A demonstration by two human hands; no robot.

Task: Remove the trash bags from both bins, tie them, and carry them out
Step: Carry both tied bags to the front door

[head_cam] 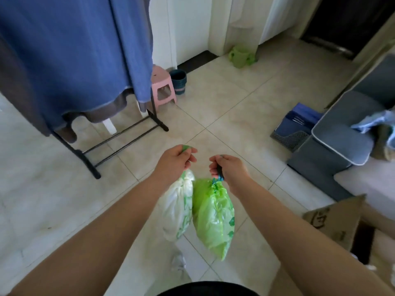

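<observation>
My left hand (174, 160) is closed around the gathered neck of a white trash bag with green print (177, 208), which hangs below it above the tiled floor. Just to its right, my right hand (229, 167) grips the tied blue-green top of a bright green trash bag (213, 216). The two bags hang side by side and touch. A dark blue bin (178, 82) stands on the floor beside a pink stool, far ahead. A green bin (241, 55) sits further back by the wall.
A clothes rack draped with blue and grey fabric (70, 60) stands at the left on black feet. A pink stool (162, 86) is behind it. A grey sofa (342, 135) and a blue basket (297, 127) are at the right. A cardboard box (333, 221) sits lower right.
</observation>
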